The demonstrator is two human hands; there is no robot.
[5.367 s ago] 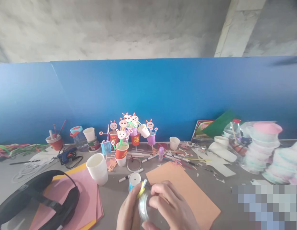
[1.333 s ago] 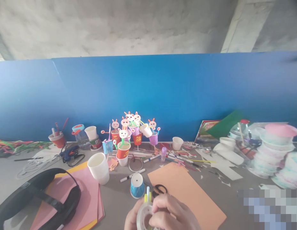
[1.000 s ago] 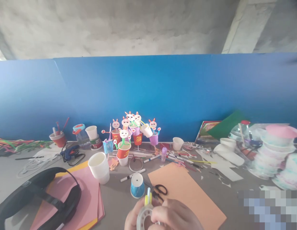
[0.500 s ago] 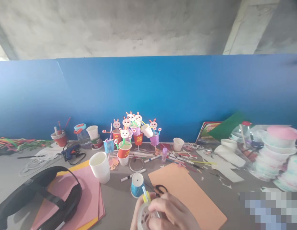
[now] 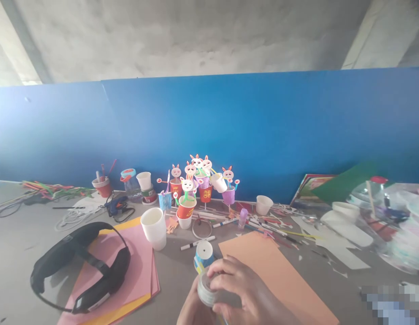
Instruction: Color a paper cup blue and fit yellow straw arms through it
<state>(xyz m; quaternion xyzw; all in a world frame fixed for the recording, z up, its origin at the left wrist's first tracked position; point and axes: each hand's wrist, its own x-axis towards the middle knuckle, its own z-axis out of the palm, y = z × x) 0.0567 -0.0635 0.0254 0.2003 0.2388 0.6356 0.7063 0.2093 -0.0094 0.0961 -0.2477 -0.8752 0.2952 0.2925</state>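
Note:
Low in the middle, my right hand curls its fingers around a roll of clear tape. My left hand is beside and under the roll, its fingers mostly hidden; it appears closed around a thin straw whose pale, yellowish end sticks out above the roll. Just beyond stands an upside-down blue paper cup with a small hole in its base. Right of it lies an orange paper sheet, partly under my right forearm. Farther back, several rabbit-faced cup figures stand grouped.
A black headset-like strap rests on pink paper at left. A white cup stands beside it. Markers and paper scraps litter the back. Stacked painted cups are at right; a blue partition stands behind.
The view has swung left, so the table's things appear farther right. The tape roll has tilted in my hands, now showing more of its side; my right fingers have shifted over its top.

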